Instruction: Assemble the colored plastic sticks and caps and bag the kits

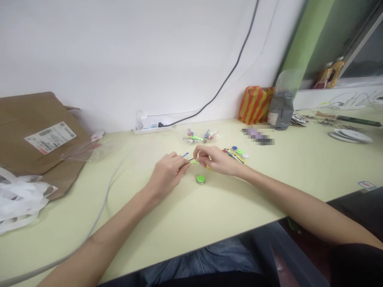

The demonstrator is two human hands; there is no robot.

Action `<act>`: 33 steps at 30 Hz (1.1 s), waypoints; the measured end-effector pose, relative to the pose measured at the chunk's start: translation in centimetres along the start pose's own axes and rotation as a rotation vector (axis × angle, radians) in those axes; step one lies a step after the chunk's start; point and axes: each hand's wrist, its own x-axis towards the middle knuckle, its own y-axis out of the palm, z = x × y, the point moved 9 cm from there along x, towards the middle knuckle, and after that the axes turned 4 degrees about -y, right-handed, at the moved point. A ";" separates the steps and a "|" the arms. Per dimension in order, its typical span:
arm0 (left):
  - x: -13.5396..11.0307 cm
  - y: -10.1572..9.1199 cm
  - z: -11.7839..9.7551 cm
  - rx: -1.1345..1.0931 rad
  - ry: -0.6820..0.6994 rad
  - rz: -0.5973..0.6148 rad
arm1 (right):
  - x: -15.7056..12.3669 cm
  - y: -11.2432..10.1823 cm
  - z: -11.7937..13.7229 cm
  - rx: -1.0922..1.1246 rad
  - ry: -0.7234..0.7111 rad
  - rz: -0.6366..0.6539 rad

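My left hand (169, 171) is closed, pinching one end of a small bright green piece (194, 162) just above the table. My right hand (217, 160) has its fingers curled in a pinch at the other end of that piece; its kind is too small to tell. A thin blue stick with an arrow-like tip (186, 154) pokes out behind my left fingers. Below the hands stands a small round clear pot with a green lid (200, 180). Beside my right wrist lie coloured sticks (235, 156) and several small round lids, blue (234, 148), green and white.
Clear bags of small coloured parts (199, 138) lie ahead. A power strip (152, 128) with a black cable sits against the wall. Brown paper packaging (42, 135) and a grey cable (103, 207) are at left. A striped bag (255, 104), grey pouch (280, 111) and white discs (350, 135) stand right.
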 end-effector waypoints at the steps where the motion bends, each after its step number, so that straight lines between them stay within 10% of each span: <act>1: 0.0 0.1 0.0 0.001 -0.004 0.017 | 0.0 0.2 -0.4 0.061 0.036 0.033; 13: -0.5 2.4 -2.0 -0.026 0.127 0.292 | -1.6 2.0 -2.0 0.275 0.223 0.438; 33: -0.9 2.8 -2.4 0.054 0.202 0.318 | -0.7 2.9 -2.0 -0.157 0.213 0.366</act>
